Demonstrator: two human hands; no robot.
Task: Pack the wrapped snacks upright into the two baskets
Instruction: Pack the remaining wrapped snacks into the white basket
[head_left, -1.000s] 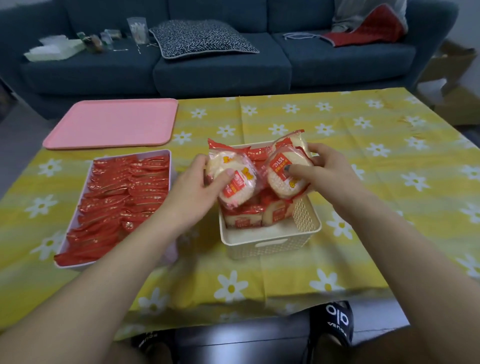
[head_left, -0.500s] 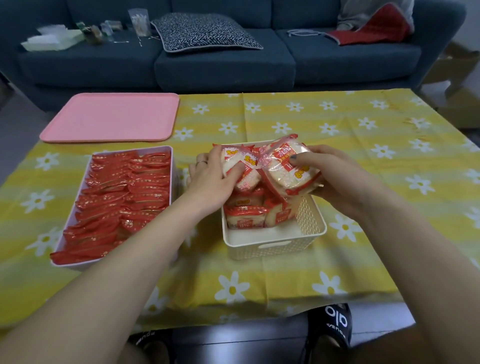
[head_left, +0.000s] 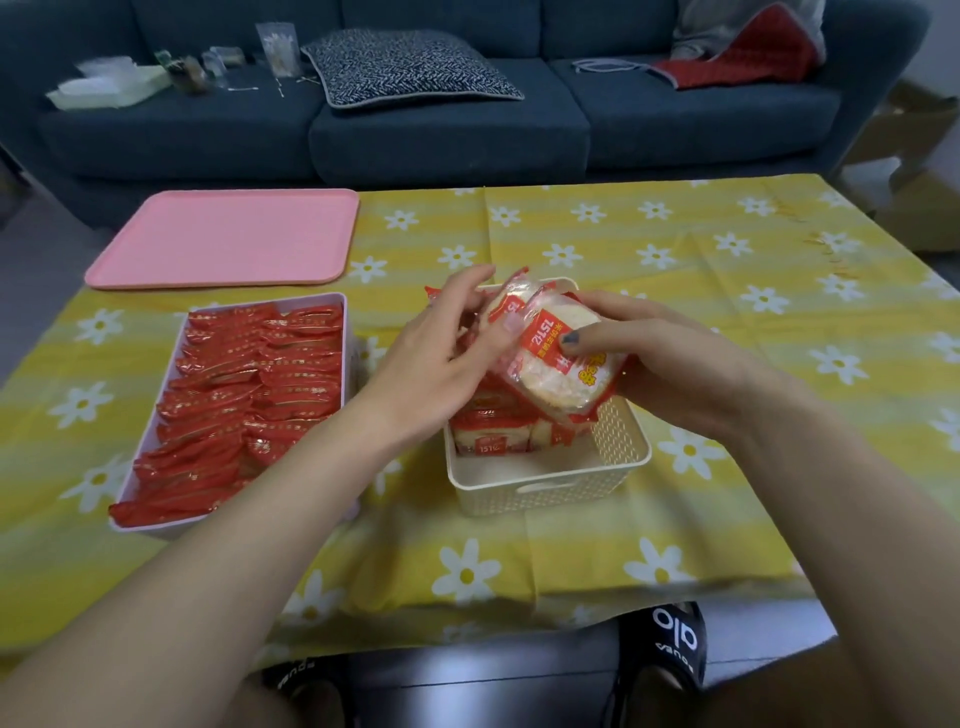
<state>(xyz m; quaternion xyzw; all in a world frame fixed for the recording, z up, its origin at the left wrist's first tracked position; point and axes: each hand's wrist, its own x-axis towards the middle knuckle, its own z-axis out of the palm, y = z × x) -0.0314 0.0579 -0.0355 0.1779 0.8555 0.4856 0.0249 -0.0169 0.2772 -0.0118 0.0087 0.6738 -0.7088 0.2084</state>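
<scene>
Holding a wrapped snack (head_left: 558, 371) in our right hand (head_left: 670, 364), thumb on its face and fingers curled behind, we have it tilted over the cream basket (head_left: 545, 478). Our left hand (head_left: 441, 358) is partly open, fingers resting on a second packet (head_left: 511, 306) just behind. Packets already stand upright below; the free gap lies toward us, nearer our right hand. The shallow basket (head_left: 348, 332) to our left looks full.

Pink tray (head_left: 223, 236) on yellow daisy tablecloth (head_left: 727, 270), sofa (head_left: 447, 130) behind.
</scene>
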